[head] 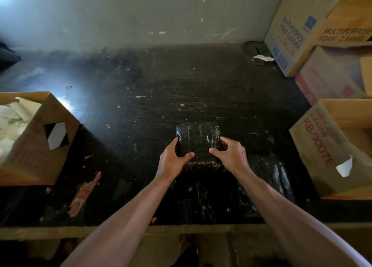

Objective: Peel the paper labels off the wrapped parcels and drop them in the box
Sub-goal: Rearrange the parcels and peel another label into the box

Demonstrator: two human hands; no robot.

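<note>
A dark parcel (198, 140) wrapped in shiny clear film lies on the black table, a little right of centre. My left hand (173, 156) grips its near left corner and my right hand (229, 152) grips its near right corner. No paper label shows on its top face. A second dark wrapped parcel (269, 174) lies just right of my right forearm. At the left edge stands an open cardboard box (40, 146) holding crumpled white paper pieces (14, 115).
Cardboard cartons are stacked at the right: a foam cleaner box (298, 31), a pink-printed box (330, 75) and an open KB-9007E box (330, 146). A round metal dish (259, 53) with a paper scrap sits at the back. Label residue (84, 194) marks the table.
</note>
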